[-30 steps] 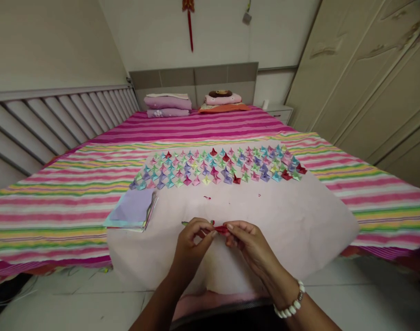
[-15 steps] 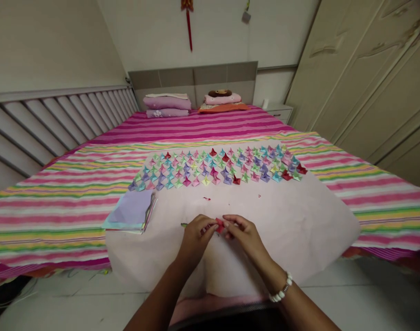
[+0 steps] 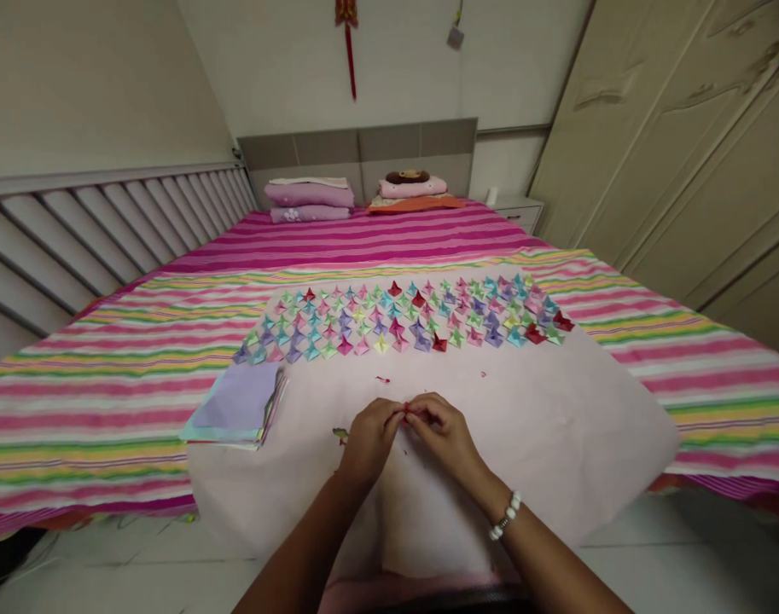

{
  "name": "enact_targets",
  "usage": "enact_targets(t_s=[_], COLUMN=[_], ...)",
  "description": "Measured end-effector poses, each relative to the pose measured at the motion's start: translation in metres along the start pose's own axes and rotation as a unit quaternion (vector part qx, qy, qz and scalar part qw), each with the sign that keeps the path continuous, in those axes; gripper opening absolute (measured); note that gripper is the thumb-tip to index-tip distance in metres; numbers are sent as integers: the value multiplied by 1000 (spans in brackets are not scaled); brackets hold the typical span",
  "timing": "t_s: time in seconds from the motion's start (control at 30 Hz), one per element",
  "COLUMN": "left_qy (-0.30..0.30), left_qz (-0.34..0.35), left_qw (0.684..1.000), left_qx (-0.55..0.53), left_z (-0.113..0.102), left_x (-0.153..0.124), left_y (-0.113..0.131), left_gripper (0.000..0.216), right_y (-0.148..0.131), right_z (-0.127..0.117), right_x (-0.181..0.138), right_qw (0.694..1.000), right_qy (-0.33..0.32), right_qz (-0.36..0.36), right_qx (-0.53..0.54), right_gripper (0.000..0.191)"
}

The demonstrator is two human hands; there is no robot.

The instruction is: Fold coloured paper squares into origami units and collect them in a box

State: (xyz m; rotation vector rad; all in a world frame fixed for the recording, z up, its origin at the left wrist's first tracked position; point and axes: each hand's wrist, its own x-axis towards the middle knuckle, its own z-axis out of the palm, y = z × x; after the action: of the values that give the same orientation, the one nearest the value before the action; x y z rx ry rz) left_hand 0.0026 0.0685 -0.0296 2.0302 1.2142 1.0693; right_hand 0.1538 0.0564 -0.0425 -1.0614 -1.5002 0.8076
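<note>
Head view: red paper (image 3: 407, 410) between hands (image 3: 441, 431)

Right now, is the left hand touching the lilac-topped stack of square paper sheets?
Apart: the head view shows bare pale pink sheet between the left hand and the lilac-topped stack of square paper sheets.

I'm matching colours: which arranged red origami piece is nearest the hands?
The red origami piece between a purple piece and a green piece, beyond the right hand; other reds lie farther away.
</note>
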Motion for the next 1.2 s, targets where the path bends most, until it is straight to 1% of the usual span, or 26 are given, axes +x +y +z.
enact_targets(t_s=[0.2, 0.33, 0.47, 0.6, 0.77, 1.03, 1.13, 1.2], left_qy=[11, 20, 40, 49, 62, 96, 104, 99], left_qz=[-6, -28, -78, -135, -178, -193, -181, -162], left_qw=[1000, 998, 992, 981, 971, 969, 973, 979], left_qx=[-15, -49, -93, -132, -147, -123, -100, -80], left_z=[7, 10, 16, 23, 31, 36, 38, 38], left_x=[13, 21, 24, 22, 16, 14, 14, 15], left_y=[-10, -18, -28, -37, -46, -53, -52, -49], left_gripper=[19, 19, 17, 16, 16, 9, 7, 10], right_y=[8, 17, 27, 36, 47, 52, 51, 49], right_z=[-1, -2, -2, -3, -1, 0, 1, 1], right_x=[12, 18, 21, 19, 15, 15, 16, 17], right_qw=[1000, 1000, 999, 999, 997, 996, 997, 997], right_qy=[4, 5, 10, 18, 34, 48, 42, 34], right_qz=[-4, 3, 19, 39, 62, 67, 59, 50], right_qx=[-24, -26, -27, -31, -33, -30, -34, -38], right_gripper=[12, 11, 11, 9, 7, 9, 12, 14])
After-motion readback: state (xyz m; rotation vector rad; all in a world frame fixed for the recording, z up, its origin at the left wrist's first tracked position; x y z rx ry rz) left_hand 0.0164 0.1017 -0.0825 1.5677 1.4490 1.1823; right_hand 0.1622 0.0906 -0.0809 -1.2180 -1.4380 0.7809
